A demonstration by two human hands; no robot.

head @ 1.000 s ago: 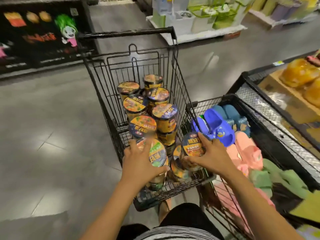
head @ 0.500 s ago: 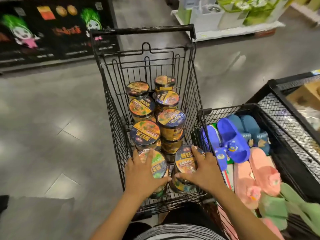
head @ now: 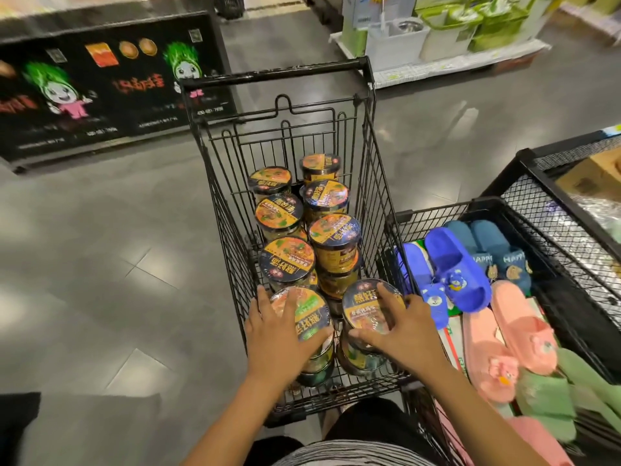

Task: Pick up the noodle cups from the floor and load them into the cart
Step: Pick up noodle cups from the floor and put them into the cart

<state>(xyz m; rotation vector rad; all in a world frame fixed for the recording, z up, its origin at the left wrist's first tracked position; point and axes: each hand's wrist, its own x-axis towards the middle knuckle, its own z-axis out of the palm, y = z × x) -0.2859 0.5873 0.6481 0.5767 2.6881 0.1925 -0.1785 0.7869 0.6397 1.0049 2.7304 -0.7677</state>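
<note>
A black wire cart (head: 376, 156) stands in front of me with several noodle cups stacked inside. My left hand (head: 279, 334) grips the near-left noodle cup (head: 307, 314) from above, fingers curled round its lid rim. My right hand (head: 400, 331) grips the near-right noodle cup (head: 364, 306) the same way. Both cups sit upright on top of other cups at the cart's near end. Farther in the cart stand more cups (head: 334, 232) in two rows.
A black mesh bin (head: 437, 210) with blue slippers (head: 453, 264), pink slippers (head: 504, 334) and green ones stands against the cart's right side. A dark floor banner (head: 100, 89) lies far left. A display shelf (head: 437, 38) is at the back right. Grey tiled floor spreads to the left.
Both hands have lowered their cups onto the stack at the cart's near end and kept hold. My view has shifted, so the cart sits more centred.
</note>
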